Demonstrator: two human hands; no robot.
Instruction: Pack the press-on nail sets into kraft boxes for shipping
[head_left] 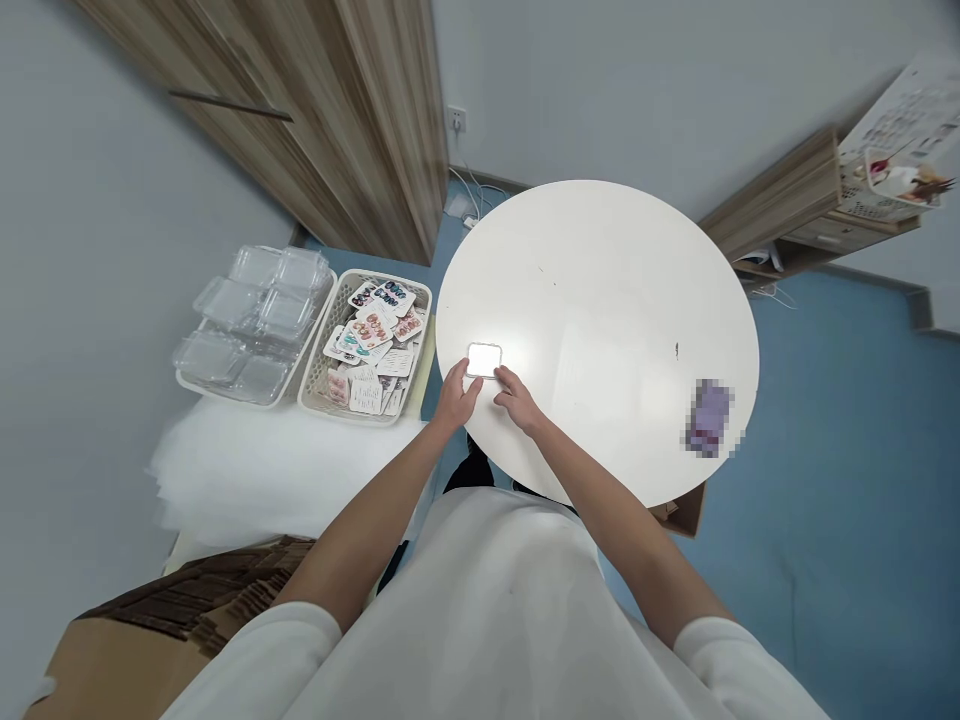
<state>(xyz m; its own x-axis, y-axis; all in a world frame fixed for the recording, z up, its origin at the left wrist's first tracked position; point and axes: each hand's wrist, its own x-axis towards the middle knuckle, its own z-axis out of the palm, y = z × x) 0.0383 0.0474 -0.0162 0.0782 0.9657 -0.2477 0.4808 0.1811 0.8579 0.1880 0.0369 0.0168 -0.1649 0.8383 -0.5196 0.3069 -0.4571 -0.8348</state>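
Observation:
A small clear, flat box with a white face (484,360) lies at the near left part of the round white table (600,290). My left hand (457,396) touches its left side, thumb and fingers around the lower left corner. At its lower right corner are the fingertips of my right hand (519,398), with the thumb apart from the fingers. Left of the table, a white basket (308,385) holds cards with colourful nail-shaped pieces (373,330).
Another basket further left holds clear plastic boxes (259,310). White foam sheets (285,460) and brown cardboard (135,650) lie nearer me. A blurred purple object (709,418) is at the table's right. A cabinet (337,110) and a shelf unit (795,200) stand behind.

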